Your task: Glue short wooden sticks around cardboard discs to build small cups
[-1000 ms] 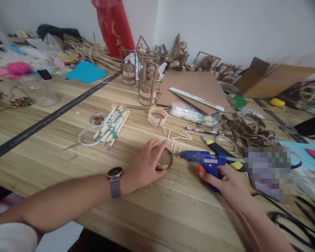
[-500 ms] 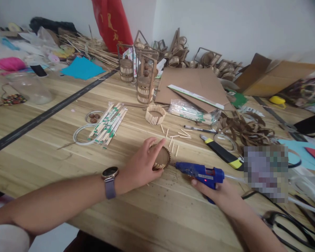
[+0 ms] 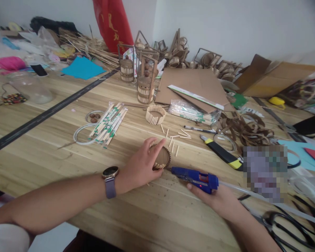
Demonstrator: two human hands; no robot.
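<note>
My left hand [image 3: 144,161] grips a small round cardboard base [image 3: 163,154] lying on the table, its fingers around the left side. Short wooden sticks stand along part of the base's near edge; the far side is partly behind my fingers. In my right hand [image 3: 219,203] is a blue glue gun [image 3: 195,177], its red light lit. The nozzle points left and sits at the base's lower right edge; whether it touches I cannot tell. Several cut sticks [image 3: 177,150] lie just beyond the base. Farther back stands a ring of upright sticks [image 3: 155,115].
Wrapped chopsticks [image 3: 109,124] and tape rolls [image 3: 81,134] lie to the left. A yellow-black utility knife [image 3: 222,153] and brown strips [image 3: 245,129] are on the right, with black-handled scissors [image 3: 291,227] nearer. Finished lidded buckets [image 3: 145,89] stand behind, beside cardboard sheets [image 3: 194,80].
My right hand has moved the glue gun slightly left and down, bringing its nozzle to the edge of the round base. My left hand and the base stay in place.
</note>
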